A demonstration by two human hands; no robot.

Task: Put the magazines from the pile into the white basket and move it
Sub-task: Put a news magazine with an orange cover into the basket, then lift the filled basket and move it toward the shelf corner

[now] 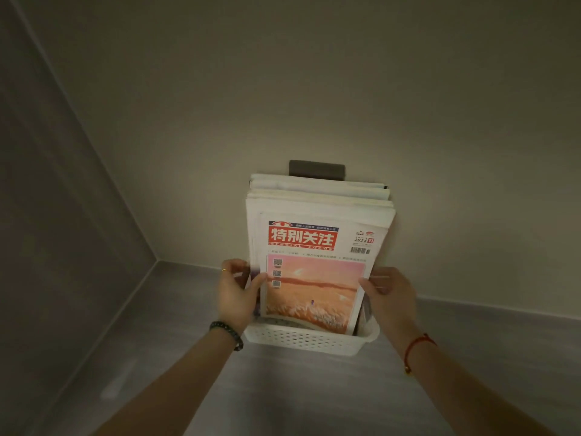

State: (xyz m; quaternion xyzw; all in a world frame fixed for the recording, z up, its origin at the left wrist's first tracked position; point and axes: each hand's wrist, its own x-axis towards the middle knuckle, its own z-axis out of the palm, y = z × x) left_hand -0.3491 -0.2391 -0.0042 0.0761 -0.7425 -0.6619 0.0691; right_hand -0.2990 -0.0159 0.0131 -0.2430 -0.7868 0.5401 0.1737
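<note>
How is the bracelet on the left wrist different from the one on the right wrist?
The beaded bracelet on the left wrist is dark and made of round beads; the red string bracelet on the right wrist is a thin cord. The beaded bracelet looks thicker than the red string bracelet. Both sit just behind a hand, the left hand and the right hand, gripping the magazines.

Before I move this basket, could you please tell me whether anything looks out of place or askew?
The magazines stand on end in the white basket, rising far above its low rim, their top edges staggered; they may tip when moved.
</note>
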